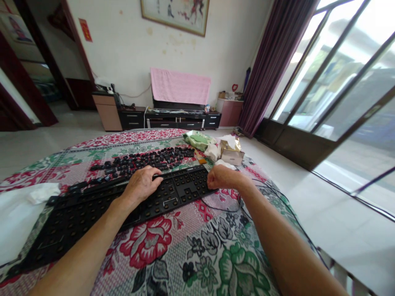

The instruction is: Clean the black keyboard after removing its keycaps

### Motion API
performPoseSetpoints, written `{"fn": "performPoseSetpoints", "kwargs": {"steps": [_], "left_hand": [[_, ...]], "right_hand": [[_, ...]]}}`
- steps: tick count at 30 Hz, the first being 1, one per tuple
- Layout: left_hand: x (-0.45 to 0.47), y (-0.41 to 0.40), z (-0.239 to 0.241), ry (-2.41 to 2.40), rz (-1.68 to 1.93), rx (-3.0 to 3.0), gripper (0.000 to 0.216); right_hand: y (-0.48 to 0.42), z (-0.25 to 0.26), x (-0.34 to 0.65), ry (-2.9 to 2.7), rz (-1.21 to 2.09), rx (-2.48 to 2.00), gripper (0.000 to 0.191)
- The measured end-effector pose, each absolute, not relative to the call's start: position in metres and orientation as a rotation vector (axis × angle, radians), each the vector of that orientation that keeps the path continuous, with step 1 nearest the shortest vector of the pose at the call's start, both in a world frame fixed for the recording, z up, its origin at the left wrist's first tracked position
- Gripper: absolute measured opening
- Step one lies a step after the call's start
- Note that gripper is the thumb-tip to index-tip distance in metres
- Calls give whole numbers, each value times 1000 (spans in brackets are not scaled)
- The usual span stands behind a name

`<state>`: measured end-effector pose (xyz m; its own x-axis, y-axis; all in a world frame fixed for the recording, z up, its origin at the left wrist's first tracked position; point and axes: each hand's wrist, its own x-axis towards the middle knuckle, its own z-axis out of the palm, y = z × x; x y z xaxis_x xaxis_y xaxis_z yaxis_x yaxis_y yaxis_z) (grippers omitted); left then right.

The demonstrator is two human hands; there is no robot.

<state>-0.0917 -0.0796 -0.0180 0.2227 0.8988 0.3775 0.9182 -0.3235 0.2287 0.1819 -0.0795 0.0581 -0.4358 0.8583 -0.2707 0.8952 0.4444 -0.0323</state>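
Observation:
A long black keyboard with its keycaps off lies slantwise on the flowered tablecloth, rows of bare key posts showing. My left hand holds its far edge near the middle, with thumb and forefinger slightly parted over the frame. At the keyboard's right end my right hand is closed in a fist, low over the last columns of posts. Whatever those fingers pinch is hidden from view. Loose black keycaps are strewn in a broad band behind the keyboard.
Right of the keycaps are a green cloth, crumpled white tissue and a tissue box. A white sheet lies at the left. A black cable runs along the right side of the tablecloth.

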Motion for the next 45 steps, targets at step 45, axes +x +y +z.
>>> {"fn": "performPoseSetpoints", "kwargs": {"steps": [45], "left_hand": [[-111, -126, -21, -1838, -645, -2297, 34]], "right_hand": [[-70, 41, 196, 2608, -512, 1561, 14]]}}
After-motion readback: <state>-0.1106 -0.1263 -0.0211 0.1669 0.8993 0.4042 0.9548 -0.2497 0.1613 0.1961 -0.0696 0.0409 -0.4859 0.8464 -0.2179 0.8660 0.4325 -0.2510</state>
